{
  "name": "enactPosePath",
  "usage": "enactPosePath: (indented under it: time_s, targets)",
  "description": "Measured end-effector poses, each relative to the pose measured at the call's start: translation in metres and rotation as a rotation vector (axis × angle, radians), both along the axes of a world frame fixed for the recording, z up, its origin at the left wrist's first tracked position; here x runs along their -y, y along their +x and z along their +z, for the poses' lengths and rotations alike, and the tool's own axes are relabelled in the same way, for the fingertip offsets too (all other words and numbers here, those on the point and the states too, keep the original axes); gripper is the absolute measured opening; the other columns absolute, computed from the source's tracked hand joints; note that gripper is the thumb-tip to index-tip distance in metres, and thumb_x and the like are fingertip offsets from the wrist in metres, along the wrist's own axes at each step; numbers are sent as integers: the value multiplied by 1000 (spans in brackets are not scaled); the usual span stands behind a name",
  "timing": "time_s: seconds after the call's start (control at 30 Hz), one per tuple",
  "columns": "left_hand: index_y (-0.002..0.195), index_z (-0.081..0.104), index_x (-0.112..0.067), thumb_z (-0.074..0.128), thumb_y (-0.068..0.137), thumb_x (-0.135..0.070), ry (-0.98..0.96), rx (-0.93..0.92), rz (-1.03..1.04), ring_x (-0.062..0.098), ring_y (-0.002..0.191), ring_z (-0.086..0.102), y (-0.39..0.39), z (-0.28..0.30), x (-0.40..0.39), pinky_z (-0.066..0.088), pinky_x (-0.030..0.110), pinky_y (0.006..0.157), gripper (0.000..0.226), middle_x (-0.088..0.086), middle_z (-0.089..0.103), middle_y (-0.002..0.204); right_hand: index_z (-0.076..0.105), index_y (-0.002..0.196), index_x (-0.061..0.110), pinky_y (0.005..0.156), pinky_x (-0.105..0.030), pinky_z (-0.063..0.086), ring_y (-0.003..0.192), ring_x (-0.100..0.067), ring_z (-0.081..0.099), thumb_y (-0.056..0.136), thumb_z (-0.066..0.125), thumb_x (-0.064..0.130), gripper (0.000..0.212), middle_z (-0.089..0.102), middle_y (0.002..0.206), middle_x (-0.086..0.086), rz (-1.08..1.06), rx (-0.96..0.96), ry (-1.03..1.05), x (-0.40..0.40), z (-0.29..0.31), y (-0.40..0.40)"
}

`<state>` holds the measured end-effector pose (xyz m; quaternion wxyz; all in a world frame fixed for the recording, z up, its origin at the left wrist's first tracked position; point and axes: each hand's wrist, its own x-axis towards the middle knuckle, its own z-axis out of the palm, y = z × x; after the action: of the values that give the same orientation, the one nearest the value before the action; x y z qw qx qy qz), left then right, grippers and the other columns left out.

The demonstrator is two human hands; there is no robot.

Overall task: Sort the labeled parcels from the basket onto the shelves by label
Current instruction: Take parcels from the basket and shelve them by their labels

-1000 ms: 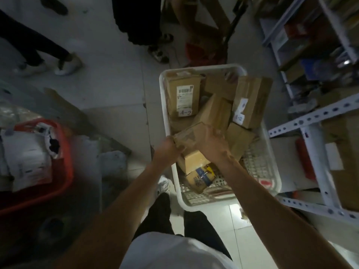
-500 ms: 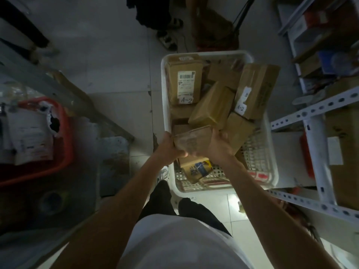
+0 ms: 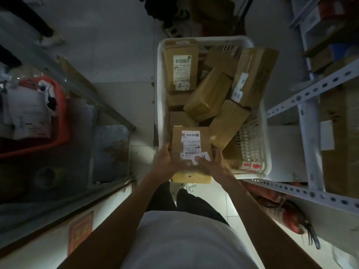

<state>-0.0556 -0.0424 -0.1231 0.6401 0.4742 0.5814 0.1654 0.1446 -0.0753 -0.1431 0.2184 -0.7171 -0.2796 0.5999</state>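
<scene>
A white plastic basket (image 3: 260, 144) with slotted lattice walls stands on the pale tiled floor (image 3: 116, 61). Over its near edge both hands hold a flat rectangular cardboard parcel (image 3: 175, 144), label side up. The left hand (image 3: 168, 162) grips the parcel's left edge, thumb curled onto the top face. The right hand (image 3: 210, 165) holds the near right corner, its fingers lying across the lower part of the printed white label (image 3: 190, 142) and partly covering a small handwritten tag (image 3: 204, 157) whose marking cannot be read.

Inside the basket lie more brown cardboard parcels, piled at angles. At the basket's far left a tall box (image 3: 181, 65) lies flat with a barcode label and a tag reading A-2. At the far right a larger box (image 3: 254, 74) leans on the rim, also tagged A-2. Between them a tape-wrapped, glossy oblong parcel (image 3: 207, 98) lies tilted.

Right of the basket stand white perforated-metal shelves (image 3: 303, 94) holding cardboard boxes. Left of the basket, well apart, a red plastic crate (image 3: 60, 113) holds white paper-wrapped packets.
</scene>
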Motion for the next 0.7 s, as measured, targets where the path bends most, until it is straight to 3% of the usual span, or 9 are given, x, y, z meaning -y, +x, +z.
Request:
enactPosePath:
  time_s: [0.07, 0.17, 0.27, 0.37, 0.47, 0.6, 0.7]
  targets:
    - [113, 46, -43, 85, 74, -20, -40, 27, -4, 9, 103, 68, 4, 2, -2, 59, 26, 79, 59, -16, 68, 108, 38, 141, 16, 98, -51, 53, 112, -24, 65, 70, 85, 43, 90, 66, 124, 0, 2, -17, 3, -1, 0, 1]
    - [137, 41, -19, 84, 75, -13, -107, 91, 27, 23, 115, 63, 9, 1, -3, 52, 50, 97, 75, 4, 64, 126, 40, 141, 28, 84, -31, 56, 101, -6, 65, 78, 83, 42, 78, 67, 110, 20, 57, 13, -2, 1, -8, 4]
    - [142, 39, -21, 84, 69, -26, -136, 85, 59, 24, 118, 62, 10, 3, 2, 50, 53, 99, 85, 3, 64, 129, 42, 126, 48, 69, -13, 46, 87, 8, 62, 75, 84, 44, 66, 63, 93, 35, 70, 4, -5, 3, -3, 2]
    - [137, 41, -28, 83, 66, -31, -146, 69, 86, 20, 112, 65, 10, 3, 7, 52, 51, 98, 83, -3, 68, 121, 47, 102, 36, 57, -3, 47, 76, 22, 60, 75, 87, 16, 53, 63, 78, 43, 78, -88, 53, 6, 2, 1]
    - [134, 43, -31, 82, 68, -29, -145, 72, 77, 16, 110, 66, 11, 4, 13, 52, 50, 98, 76, -5, 69, 119, 50, 122, 28, 71, -13, 55, 94, 5, 68, 69, 88, 4, 69, 73, 99, 24, 96, -176, 121, 13, 5, 5]
    - [132, 44, -38, 80, 73, -26, -153, 75, 88, 13, 114, 64, 11, 7, 27, 47, 49, 103, 71, -8, 68, 121, 45, 140, 21, 94, -42, 56, 114, -21, 65, 57, 93, 22, 96, 70, 119, 1, 99, -228, 154, 27, 20, 7]
    - [117, 41, -58, 81, 74, -25, -146, 46, 77, 9, 116, 61, 9, 10, 37, 45, 42, 104, 67, -14, 67, 122, 44, 141, 17, 96, -42, 56, 115, -21, 65, 63, 92, 12, 92, 69, 121, -2, 92, -236, 209, 41, 26, 7]
